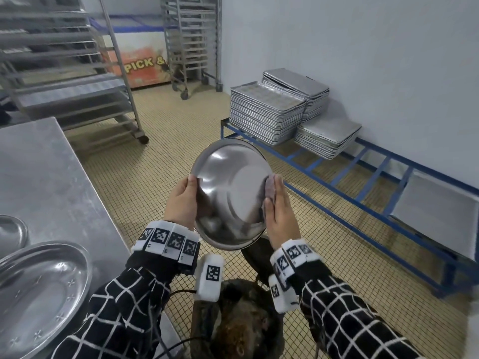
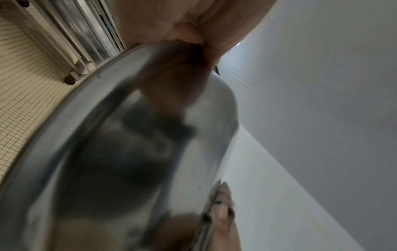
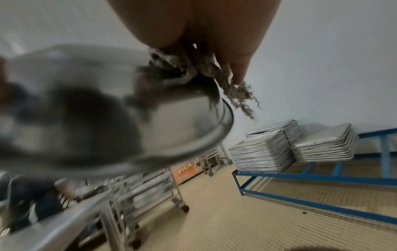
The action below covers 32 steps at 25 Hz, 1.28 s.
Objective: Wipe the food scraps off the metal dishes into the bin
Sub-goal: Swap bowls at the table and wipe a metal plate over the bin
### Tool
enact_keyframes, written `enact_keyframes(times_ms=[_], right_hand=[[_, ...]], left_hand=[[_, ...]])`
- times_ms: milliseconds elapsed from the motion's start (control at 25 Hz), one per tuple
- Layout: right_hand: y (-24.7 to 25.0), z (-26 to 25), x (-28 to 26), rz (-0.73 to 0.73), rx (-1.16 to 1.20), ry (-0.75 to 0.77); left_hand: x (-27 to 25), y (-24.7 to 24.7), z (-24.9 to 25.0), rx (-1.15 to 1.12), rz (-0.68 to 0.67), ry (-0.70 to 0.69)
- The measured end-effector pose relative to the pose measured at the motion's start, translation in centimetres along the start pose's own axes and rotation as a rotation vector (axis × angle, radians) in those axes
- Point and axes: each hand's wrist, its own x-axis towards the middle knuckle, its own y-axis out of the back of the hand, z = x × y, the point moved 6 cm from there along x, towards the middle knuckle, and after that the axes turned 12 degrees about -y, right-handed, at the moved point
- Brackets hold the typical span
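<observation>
A round metal bowl (image 1: 228, 187) is held up and tilted over the dark bin (image 1: 241, 330) with brown scraps inside. My left hand (image 1: 182, 200) grips the bowl's left rim, thumb on the inside. At the bowl's right rim, my right hand (image 1: 278, 211) presses a grey frayed cloth (image 1: 269, 190) against the inner wall with straight fingers. The left wrist view shows the bowl (image 2: 128, 152) close up with the thumb on its rim. In the right wrist view the cloth (image 3: 193, 71) hangs from my fingers over the bowl (image 3: 107, 118).
A steel table (image 1: 46, 177) at the left carries more metal dishes (image 1: 39, 294) near its front edge. Stacks of baking trays (image 1: 267, 112) sit on a blue frame (image 1: 363, 203) along the right wall. Wheeled racks (image 1: 77, 73) stand behind on the tiled floor.
</observation>
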Motion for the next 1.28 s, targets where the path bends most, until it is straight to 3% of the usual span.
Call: enact_keyframes(times_ms=[200,360,480,600,680,880,1000,1120,1280], right_hand=[[-4.4,-2.5,-4.6,-0.072,-0.152,0.155],[-3.5,-6.9,-2.6,0.044,-0.15,0.24],[-1.4,-6.4,1.1,0.123,-0.132,0.114],[-0.5,-2.0,1.9,0.021,0.029,-0.072],[-1.1,0.1,-0.2,-0.05,0.055,-0.089],[-4.6,-2.1,-4.7,-0.035,-0.109,0.183],[-3.7,-5.1,-3.2,0.023,-0.096,0.225],[-1.5,-4.4,0.2,0.139,-0.036,0.093],[0.0,1.3,0.9,0.014,0.151,-0.266]], left_hand=[[-0.1,0.3,-0.4,0.055,0.017,-0.005],[-0.8,-0.4,-0.4,0.082,-0.03,-0.01],[-0.9,-0.4,-0.4,0.065,-0.039,0.038],[-0.6,0.1,-0.5,0.036,-0.006,0.049],[-0.5,0.4,-0.4,0.034,0.025,0.049],[-0.1,-0.5,-0.8,0.118,0.024,0.049],[-0.2,-1.2,-0.8,0.153,-0.014,0.032],[-0.6,-1.5,-0.7,0.148,-0.038,0.015],[-0.3,-0.7,-1.0,0.171,-0.038,0.019]])
